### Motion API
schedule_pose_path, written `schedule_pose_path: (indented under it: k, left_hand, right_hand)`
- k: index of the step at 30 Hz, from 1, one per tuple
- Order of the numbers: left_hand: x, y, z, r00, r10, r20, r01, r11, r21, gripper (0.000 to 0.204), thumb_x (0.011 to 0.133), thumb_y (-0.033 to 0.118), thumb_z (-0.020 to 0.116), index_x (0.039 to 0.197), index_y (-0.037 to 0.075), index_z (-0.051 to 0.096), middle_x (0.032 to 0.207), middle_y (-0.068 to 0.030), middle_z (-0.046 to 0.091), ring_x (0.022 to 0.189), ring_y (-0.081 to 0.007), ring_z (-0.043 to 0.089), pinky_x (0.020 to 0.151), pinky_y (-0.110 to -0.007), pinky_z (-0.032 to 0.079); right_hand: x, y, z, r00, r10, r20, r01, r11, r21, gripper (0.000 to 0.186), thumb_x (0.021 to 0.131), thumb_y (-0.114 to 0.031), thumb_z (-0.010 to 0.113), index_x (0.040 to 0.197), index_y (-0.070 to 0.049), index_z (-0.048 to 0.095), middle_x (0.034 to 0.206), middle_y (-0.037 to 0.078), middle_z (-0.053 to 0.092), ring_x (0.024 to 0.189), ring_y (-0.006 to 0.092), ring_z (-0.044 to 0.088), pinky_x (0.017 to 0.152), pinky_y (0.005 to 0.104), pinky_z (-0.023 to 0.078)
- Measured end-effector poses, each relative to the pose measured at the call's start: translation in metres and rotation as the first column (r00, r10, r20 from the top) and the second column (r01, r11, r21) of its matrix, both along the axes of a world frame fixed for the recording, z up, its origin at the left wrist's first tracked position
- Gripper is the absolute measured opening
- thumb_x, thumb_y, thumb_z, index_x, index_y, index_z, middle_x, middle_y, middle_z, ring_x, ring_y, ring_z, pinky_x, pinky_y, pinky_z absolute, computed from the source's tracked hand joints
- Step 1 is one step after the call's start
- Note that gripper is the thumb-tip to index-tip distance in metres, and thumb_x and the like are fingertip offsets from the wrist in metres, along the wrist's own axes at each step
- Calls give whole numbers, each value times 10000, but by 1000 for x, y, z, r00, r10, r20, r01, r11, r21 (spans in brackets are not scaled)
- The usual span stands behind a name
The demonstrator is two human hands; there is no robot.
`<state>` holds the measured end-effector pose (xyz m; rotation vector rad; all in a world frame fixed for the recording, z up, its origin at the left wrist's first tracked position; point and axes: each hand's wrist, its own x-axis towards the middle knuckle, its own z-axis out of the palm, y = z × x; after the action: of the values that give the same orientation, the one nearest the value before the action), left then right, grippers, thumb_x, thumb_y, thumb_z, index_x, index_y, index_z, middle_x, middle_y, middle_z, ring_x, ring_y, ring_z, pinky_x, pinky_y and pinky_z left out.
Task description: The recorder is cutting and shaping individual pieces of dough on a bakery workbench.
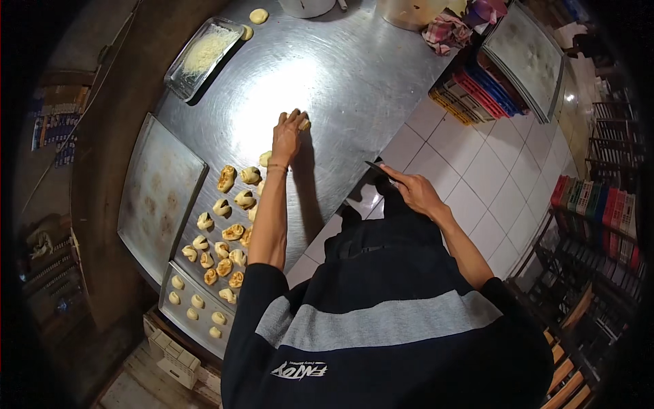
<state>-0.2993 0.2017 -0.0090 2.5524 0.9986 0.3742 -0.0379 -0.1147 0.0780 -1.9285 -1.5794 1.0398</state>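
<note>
Over the steel table (347, 82), my left hand (286, 138) has its fingers bent around a small pale piece of dough (304, 125), which shows at the fingertips. My right hand (417, 191) is closed on a knife (383, 170) beside the table's right edge, the dark blade pointing up and left. Several shaped dough pieces (221, 207) lie left of my left forearm, some with brown or dark filling showing. Another pale dough piece (265, 158) sits next to my left wrist, partly covered by it.
A bare baking tray (160, 194) lies at the left; below it, another tray (178, 320) carries small dough balls. A clear dish (182, 83) of pale shreds stands far left, near flat dough rounds (259, 16). Stacked crates (470, 95) and metal trays (528, 51) stand right.
</note>
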Motion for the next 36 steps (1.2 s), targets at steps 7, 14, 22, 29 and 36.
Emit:
schedule_pose_path:
  k: [7,14,22,29,36]
  left_hand:
    - [-4,-87,10,940,340,31,-342,935,93,375,943,40,613,1301,84,717,1245,-125,699,1046,-340,591,860,-456,441]
    - [6,-168,57,913,400,82,-370,895,-249,325,884,83,769,1208,108,743,1055,-122,721,1006,-333,601,903,-464,450]
    - [14,-225,45,863,465,-198,-492,862,-120,549,1027,154,623,1551,73,479,1630,-240,379,1480,-457,372,1198,-585,303]
    - [88,-193,39,610,791,40,-792,610,13,618,1122,245,435,1672,40,240,1722,-285,176,1610,-465,86,1255,-672,72]
    - [93,-171,-10,567,805,-177,-812,582,47,687,1116,412,384,1698,105,186,1734,-258,165,1616,-441,81,1260,-668,-15]
  right_hand:
    - [62,-3,-2,1000,5,-30,-7,999,-52,654,969,14,532,1567,-251,508,1265,199,705,833,404,718,891,457,576]
    - [123,21,-12,991,133,-32,-120,958,262,702,953,37,547,1570,-296,510,1153,230,728,663,381,651,789,458,550]
    - [157,59,3,970,245,-1,-243,963,113,726,950,39,565,1575,-326,504,965,246,731,578,358,588,684,445,528]
    - [178,63,-8,947,319,39,-320,947,23,729,950,14,576,1584,-337,495,625,224,534,493,295,473,616,436,490]
    - [190,73,4,929,352,113,-349,936,-41,760,912,33,564,1583,-318,503,594,226,522,478,292,477,607,441,488]
